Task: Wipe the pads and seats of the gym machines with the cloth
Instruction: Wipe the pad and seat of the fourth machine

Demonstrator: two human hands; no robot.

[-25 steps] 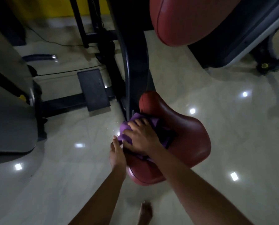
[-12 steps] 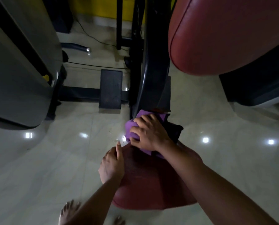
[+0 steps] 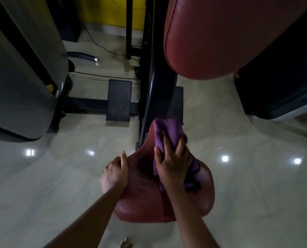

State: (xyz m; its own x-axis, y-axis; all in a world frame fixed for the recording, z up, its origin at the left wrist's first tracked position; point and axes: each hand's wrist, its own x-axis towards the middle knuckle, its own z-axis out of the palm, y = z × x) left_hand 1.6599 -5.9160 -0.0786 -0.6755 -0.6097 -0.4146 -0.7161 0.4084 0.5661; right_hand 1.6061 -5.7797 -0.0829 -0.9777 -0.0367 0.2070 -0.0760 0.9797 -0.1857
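Observation:
A dark red seat (image 3: 142,190) of a gym machine lies below me, its surface speckled with droplets. A purple cloth (image 3: 168,133) is spread over the seat's narrow far end and right side. My right hand (image 3: 174,161) lies flat on the cloth with its fingers spread, pressing it onto the seat. My left hand (image 3: 115,172) rests against the seat's left edge, thumb laid along the rim. A large red back pad (image 3: 220,36) hangs above at the upper right.
A black machine post (image 3: 156,83) rises from the seat's far end. A black footplate (image 3: 119,102) on a crossbar lies on the glossy tile floor. A grey weight-stack shroud (image 3: 20,83) stands left, another dark machine (image 3: 283,81) right. Cables cross the floor.
My right hand has slid the cloth from the seat's left front toward its far end and right side. My view has shifted closer and more directly over the seat.

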